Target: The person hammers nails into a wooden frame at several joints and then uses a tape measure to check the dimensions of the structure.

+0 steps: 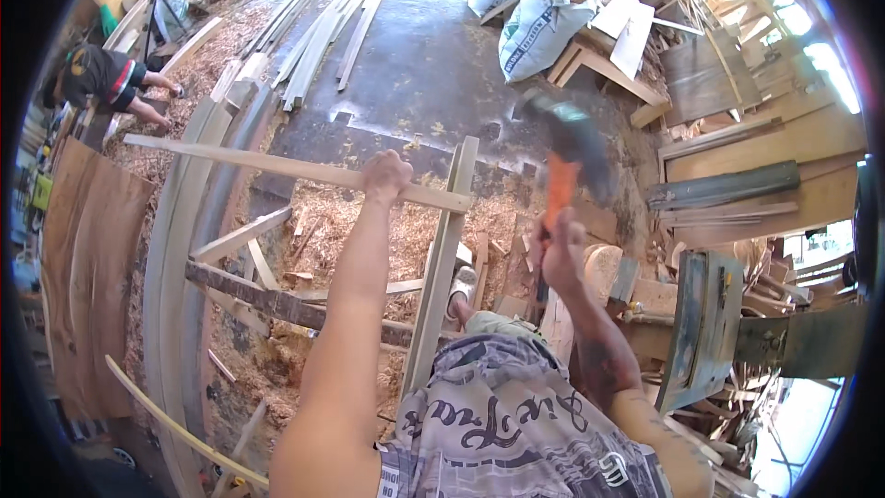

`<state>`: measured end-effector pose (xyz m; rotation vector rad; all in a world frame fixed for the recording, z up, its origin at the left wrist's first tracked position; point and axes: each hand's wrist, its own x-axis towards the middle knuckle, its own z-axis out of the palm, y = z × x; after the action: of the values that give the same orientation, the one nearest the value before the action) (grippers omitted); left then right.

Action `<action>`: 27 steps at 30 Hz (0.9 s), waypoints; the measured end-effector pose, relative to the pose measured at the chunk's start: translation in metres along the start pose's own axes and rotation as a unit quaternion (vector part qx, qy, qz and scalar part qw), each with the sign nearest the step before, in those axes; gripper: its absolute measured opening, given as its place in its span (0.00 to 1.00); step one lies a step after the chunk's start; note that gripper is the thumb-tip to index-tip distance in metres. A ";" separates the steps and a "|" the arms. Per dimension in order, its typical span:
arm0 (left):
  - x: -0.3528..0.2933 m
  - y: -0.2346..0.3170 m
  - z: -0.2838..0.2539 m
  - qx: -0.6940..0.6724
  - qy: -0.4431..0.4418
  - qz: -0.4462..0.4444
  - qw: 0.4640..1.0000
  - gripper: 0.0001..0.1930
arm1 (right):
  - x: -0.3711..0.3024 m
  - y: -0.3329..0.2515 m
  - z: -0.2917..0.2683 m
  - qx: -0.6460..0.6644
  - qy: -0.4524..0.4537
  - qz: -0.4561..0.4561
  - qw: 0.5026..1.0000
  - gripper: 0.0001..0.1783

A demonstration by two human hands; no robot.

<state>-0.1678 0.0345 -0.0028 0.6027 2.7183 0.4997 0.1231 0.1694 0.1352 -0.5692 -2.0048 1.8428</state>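
Observation:
My left hand [385,175] is closed around a long thin wooden strip [249,159]. The strip runs crosswise, its right end lying over an upright-looking board [444,258] near my legs and its left end reaching past the long beams at left. In my right hand [560,249] is a hammer [561,186] with an orange and black handle, held raised to the right of the board. Its dark head is smeared by motion. Whether a nail sits where strip and board cross is too small to tell.
Long beams [171,295] and a dark crossbar [267,297] form a frame over wood shavings [369,231]. Filled sacks [544,28] stand beyond, near loose planks [336,28]. Another person [97,74] bends down at far left. A dark panel [691,332] stands at right.

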 end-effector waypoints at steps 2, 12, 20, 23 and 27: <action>0.000 0.011 0.001 0.009 0.006 -0.003 1.000 0.15 | -0.001 -0.006 -0.004 0.051 0.010 -0.097 0.994 0.37; 0.022 0.002 0.022 0.029 0.033 0.034 0.998 0.18 | -0.052 0.135 -0.044 -0.161 -0.019 0.167 0.973 0.34; -0.046 -0.062 0.018 -0.505 0.240 0.001 0.829 0.18 | -0.151 0.157 -0.165 -0.074 0.200 0.361 0.908 0.27; -0.141 -0.110 0.037 -0.558 0.243 -0.065 0.791 0.15 | -0.177 0.133 -0.190 -0.056 0.237 0.370 0.897 0.23; -0.291 -0.206 0.019 -0.628 0.205 -0.163 0.733 0.19 | -0.170 0.118 -0.183 -0.086 0.192 0.345 0.915 0.22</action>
<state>0.0191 -0.2670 -0.0372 -0.4023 1.9506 2.2189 0.3691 0.2457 0.0353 -1.7263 -1.8218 1.6932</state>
